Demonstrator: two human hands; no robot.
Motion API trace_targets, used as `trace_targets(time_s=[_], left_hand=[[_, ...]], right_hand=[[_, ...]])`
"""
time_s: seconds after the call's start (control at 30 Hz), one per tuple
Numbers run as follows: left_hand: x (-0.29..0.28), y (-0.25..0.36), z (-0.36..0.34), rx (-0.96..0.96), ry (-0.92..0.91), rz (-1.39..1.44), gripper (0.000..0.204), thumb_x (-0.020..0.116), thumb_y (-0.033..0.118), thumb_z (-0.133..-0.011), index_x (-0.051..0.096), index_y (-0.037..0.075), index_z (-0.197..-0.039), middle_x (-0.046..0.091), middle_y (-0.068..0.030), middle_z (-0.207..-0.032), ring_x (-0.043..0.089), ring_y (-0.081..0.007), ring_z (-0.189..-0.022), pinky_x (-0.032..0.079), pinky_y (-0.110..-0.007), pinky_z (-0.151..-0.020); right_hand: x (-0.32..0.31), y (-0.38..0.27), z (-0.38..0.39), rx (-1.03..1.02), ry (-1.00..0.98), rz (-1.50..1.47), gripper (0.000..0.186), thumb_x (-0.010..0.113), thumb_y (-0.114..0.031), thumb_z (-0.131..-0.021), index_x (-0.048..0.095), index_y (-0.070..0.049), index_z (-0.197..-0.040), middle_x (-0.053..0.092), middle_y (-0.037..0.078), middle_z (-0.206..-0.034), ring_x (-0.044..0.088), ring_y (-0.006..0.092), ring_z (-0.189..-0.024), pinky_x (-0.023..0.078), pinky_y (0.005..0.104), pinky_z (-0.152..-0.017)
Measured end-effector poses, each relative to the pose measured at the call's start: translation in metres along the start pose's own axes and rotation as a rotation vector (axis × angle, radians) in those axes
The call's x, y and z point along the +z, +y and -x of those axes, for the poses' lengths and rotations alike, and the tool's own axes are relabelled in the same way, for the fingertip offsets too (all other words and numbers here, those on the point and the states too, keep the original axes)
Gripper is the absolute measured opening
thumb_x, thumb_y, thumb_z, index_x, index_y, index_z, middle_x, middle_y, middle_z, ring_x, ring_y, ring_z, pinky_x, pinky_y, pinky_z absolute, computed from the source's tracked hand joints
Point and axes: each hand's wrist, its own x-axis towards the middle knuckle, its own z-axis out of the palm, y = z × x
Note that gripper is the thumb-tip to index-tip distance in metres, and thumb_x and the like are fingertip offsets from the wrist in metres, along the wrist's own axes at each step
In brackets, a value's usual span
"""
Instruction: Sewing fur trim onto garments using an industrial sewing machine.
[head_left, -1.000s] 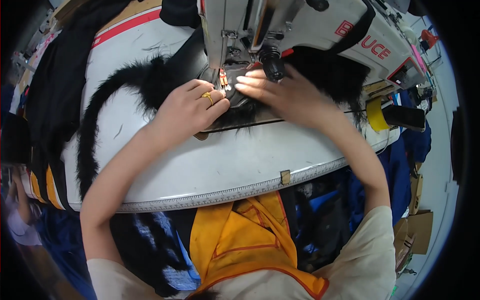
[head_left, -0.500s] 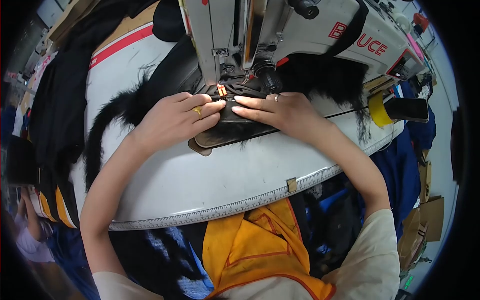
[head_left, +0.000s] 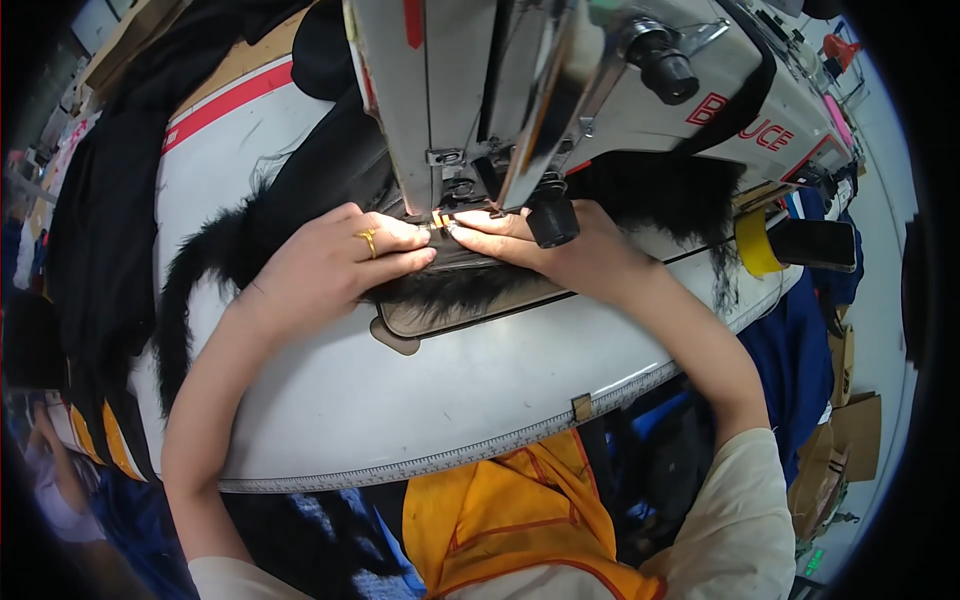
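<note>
Both my hands press on black furry fabric (head_left: 465,288) under the head of a white sewing machine (head_left: 405,110). The fingers of my left hand (head_left: 330,258) are stretched out over the cloth, their tips left of the lit needle area. My right hand (head_left: 575,255) reaches in from the other side, fingers extended along the fabric, partly behind a black knob (head_left: 552,218). The two hands' fingertips nearly meet at the presser foot. Both thumbs are hidden. A long furry strip hangs at the left, and more fur lies under the machine arm.
A white table (head_left: 330,400) has a measuring tape (head_left: 400,470) along its curved front edge. A yellow tape roll (head_left: 757,242) and a dark phone-like object (head_left: 820,245) are at the right. Black garments (head_left: 100,240) hang at the left, near another person (head_left: 60,490). Orange cloth (head_left: 510,510) covers my lap.
The fabric has shifted, and a furry edge now shows in front of my fingers over the brown plate. My left hand moved slightly left and nearer; the right hand's fingertips slid left. The view tilted slightly.
</note>
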Motion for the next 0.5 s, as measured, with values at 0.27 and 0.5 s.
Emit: trace_targets(time_s=[0.27, 0.5], left_hand=[[0.005, 0.0, -0.008, 0.034, 0.079, -0.085, 0.036, 0.06, 0.006, -0.074, 0.066, 0.011, -0.109, 0.066, 0.0037, -0.095, 0.056, -0.0112, -0.083, 0.043, -0.025, -0.078], [0.016, 0.0, -0.008, 0.01, 0.134, -0.215, 0.035, 0.057, 0.007, -0.074, 0.066, 0.01, -0.108, 0.063, 0.0036, -0.085, 0.054, -0.0114, -0.079, 0.042, -0.024, -0.079]], right_hand=[[-0.019, 0.022, 0.004, -0.025, 0.21, 0.103, 0.012, 0.06, -0.013, -0.072, 0.064, -0.014, -0.083, 0.06, -0.004, -0.084, 0.059, 0.0129, -0.073, 0.05, 0.0258, -0.063], [-0.017, 0.023, 0.006, -0.002, 0.185, 0.189, 0.011, 0.06, -0.014, -0.072, 0.063, -0.013, -0.082, 0.059, -0.005, -0.084, 0.059, 0.0125, -0.074, 0.05, 0.0256, -0.066]])
